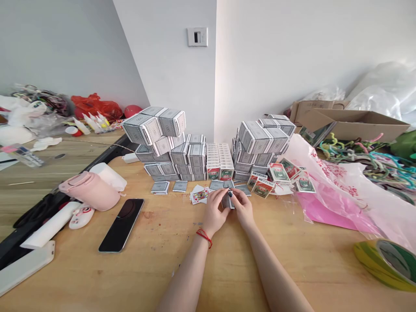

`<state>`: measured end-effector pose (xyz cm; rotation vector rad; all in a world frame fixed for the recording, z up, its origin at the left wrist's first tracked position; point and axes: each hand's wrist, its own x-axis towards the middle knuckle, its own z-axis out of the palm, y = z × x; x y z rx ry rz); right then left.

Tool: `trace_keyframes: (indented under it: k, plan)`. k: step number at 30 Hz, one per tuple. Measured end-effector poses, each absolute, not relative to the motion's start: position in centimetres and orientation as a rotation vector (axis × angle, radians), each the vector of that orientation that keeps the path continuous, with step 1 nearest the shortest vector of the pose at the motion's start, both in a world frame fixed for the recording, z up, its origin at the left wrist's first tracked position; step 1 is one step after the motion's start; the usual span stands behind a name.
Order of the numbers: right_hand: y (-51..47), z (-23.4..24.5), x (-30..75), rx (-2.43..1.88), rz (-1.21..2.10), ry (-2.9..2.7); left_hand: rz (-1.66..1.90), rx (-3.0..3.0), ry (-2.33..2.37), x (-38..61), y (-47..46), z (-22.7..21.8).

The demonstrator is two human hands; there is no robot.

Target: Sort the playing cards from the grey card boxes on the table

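My left hand [216, 208] and my right hand [241, 207] meet at the middle of the table, both closed around a small deck of playing cards [229, 201] with grey patterned backs. The fingers cover much of the deck. Just left of my hands lie loose face-up playing cards [199, 195], a picture card on top. Small grey-backed piles [180, 186] lie flat in a row nearby. Behind them rise tall stacks of grey-backed decks on the left [191, 158] and right [256, 138]. Between these stand boxed decks [219, 160] in two columns.
Red-and-green card boxes [278, 172] lie loose at right, beside pink plastic wrapping [331, 212]. A roll of yellow-green tape [367, 264] sits at the right edge. On the left are a black phone [121, 225], a pink bottle [92, 190] and a white mouse [81, 217].
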<state>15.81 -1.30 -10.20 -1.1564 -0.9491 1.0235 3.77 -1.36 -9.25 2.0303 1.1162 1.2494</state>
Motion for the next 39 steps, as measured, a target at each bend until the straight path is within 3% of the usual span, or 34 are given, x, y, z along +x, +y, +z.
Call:
trace_keyframes:
  k: [39]
  plan:
    - [-0.94, -10.64, 16.11, -1.180, 1.030, -0.934, 1.175, 2.014, 1.096, 3.69, -1.62, -8.87]
